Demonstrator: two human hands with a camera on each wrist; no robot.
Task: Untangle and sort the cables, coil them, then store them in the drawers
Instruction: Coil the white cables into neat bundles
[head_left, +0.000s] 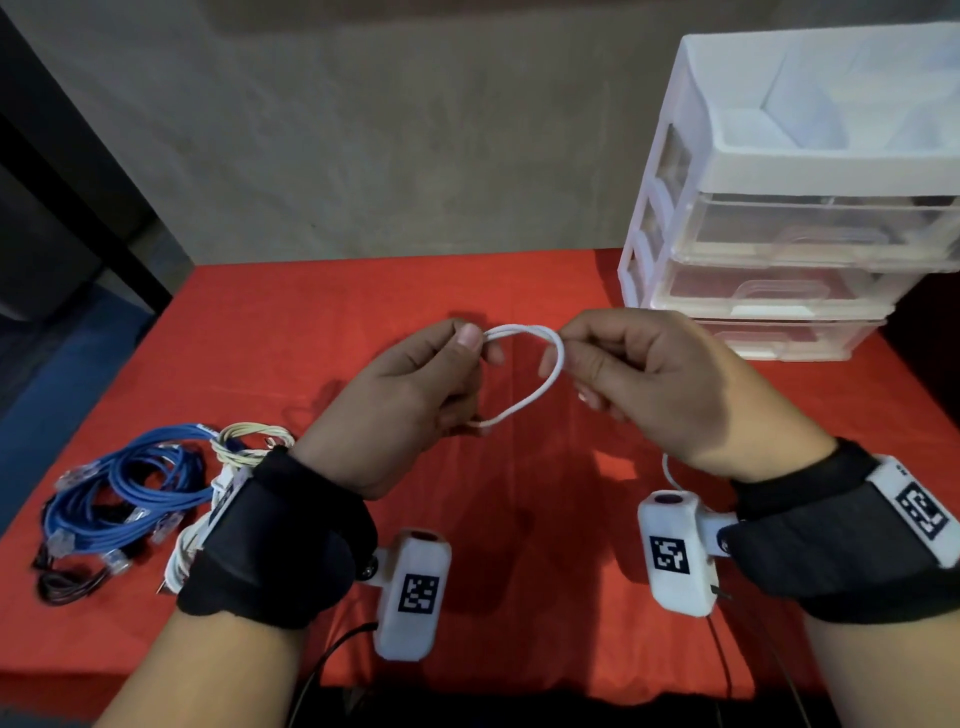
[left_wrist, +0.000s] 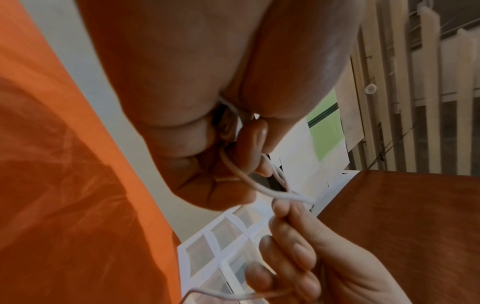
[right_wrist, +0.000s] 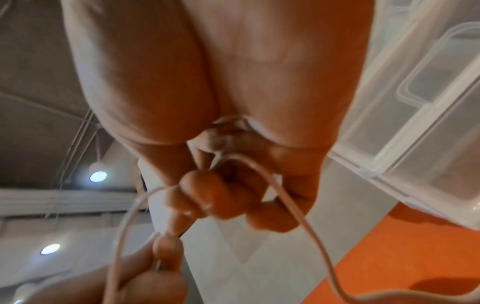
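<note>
- While raised above the red table (head_left: 322, 312), left hand (head_left: 410, 384) and right hand (head_left: 649, 379) each pinch the white cable (head_left: 545, 384) loop; drawer unit (head_left: 779, 208) behind.
- Left wrist: fingers (left_wrist: 249, 148) clamp the cable.
- Right wrist: fingers (right_wrist: 215, 191) curl round it.

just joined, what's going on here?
A person is coiling a thin white cable above the red table: the left hand pinches the loop, the right hand grips the other side. A blue cable bundle and cream coil lie at left; the drawer unit stands at right.
</note>
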